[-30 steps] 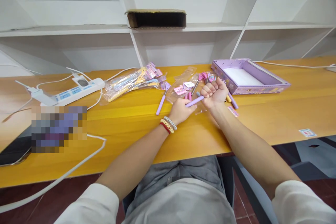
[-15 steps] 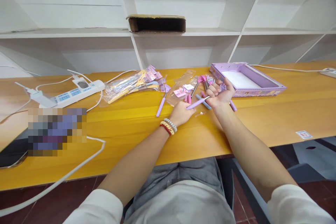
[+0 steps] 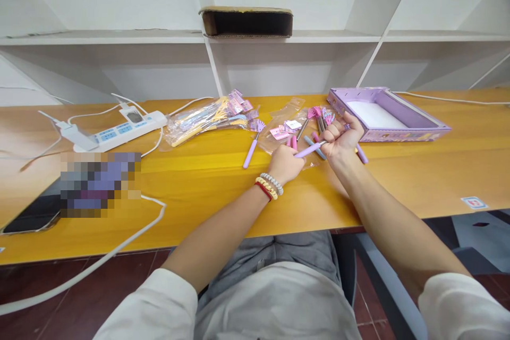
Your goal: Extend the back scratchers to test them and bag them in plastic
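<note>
Between my two hands is a back scratcher (image 3: 307, 150) with a purple handle and a metal rod. My left hand (image 3: 285, 164) grips the handle's end, and my right hand (image 3: 343, 137) is curled round the rod end, hiding the head. Just left of my hands, another purple back scratcher (image 3: 250, 153) lies with its claw pointing away. Beyond them are several pink-headed back scratchers (image 3: 314, 113) and a blue handle (image 3: 315, 147), partly covered by my right hand. A clear plastic bag (image 3: 268, 143) and pink cards (image 3: 279, 132) lie beside these.
A purple open box (image 3: 406, 135) stands at the back right. Bagged back scratchers (image 3: 199, 126) lie left of centre, near a white power strip (image 3: 119, 132) with cables. A phone (image 3: 34, 207) rests at the left. White shelves (image 3: 155, 37) holding a cardboard box (image 3: 247, 33) rise behind the table.
The whole view has shifted slightly, so the table's things appear higher and further right. Both hands keep their hold on the same back scratcher, with little visible change between them.
</note>
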Available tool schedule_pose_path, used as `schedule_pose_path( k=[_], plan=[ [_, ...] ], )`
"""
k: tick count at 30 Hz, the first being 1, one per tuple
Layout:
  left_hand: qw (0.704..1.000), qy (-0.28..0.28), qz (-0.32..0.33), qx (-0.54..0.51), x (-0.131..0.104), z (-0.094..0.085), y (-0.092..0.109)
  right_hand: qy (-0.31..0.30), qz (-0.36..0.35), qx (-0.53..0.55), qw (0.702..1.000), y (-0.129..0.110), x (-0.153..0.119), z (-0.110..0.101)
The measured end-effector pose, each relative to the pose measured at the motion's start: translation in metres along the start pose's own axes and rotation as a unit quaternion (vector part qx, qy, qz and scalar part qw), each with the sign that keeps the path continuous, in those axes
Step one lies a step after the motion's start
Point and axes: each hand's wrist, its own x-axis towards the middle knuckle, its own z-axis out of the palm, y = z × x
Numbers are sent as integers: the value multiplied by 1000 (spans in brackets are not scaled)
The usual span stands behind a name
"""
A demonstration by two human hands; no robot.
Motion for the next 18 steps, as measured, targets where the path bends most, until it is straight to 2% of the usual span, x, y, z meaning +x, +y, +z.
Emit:
schedule_pose_path(
  k=[6, 10, 14, 18],
  plan=[
    [999, 5, -31, 6, 0, 4, 2, 15, 10, 15, 1000, -2, -4, 5],
    [999, 11, -22, 47, 0, 4, 1, 2, 22, 29, 999, -2, -5, 6],
    [996, -4, 21, 88, -1, 0, -2, -36, 24, 3, 999, 0, 0, -1],
    [990, -22, 111, 81, -5, -1, -4, -76, 38, -14, 996, -1, 5, -8]
  ],
)
